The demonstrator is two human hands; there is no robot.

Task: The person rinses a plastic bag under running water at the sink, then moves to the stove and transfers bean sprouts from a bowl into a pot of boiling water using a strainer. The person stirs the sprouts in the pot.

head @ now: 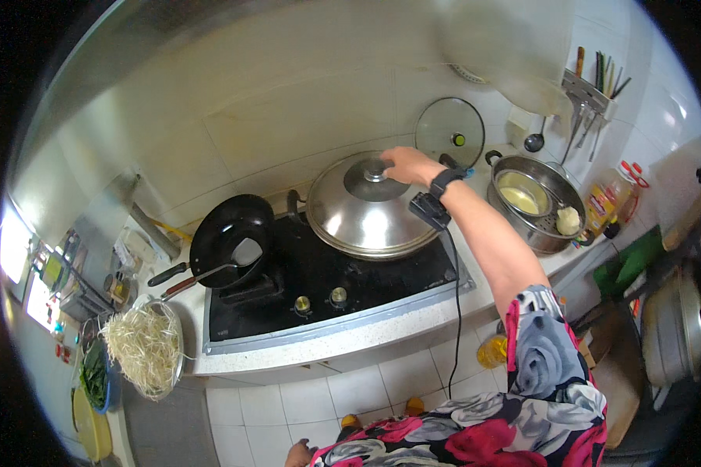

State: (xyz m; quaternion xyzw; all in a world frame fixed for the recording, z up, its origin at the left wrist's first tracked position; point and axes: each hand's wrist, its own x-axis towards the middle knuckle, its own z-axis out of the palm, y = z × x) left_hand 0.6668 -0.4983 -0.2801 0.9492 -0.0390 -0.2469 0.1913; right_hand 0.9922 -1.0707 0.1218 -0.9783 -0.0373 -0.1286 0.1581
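My right hand [408, 166] is on the knob of a domed steel lid [374, 225] that covers a large pan on the right side of the black glass hob [350, 286]. A black device with a cable is strapped to that wrist. Low in the picture, my left hand [299, 453] hangs beside the floral garment, partly cut off by the lower rim. Left of the lidded pan, a black wok [229, 227] sits on the hob with a metal spatula [246, 253] lying in it. A bowl heaped with bean sprouts [146, 347] stands at the counter's left.
Right of the hob is a steamer pot [537, 233] holding a bowl of yellowish food and a pale lump. A glass lid [450, 133] leans on the wall. Oil bottles [610, 195] stand at the far right. Leafy greens [95, 376] and a yellow basin [90, 426] are at lower left.
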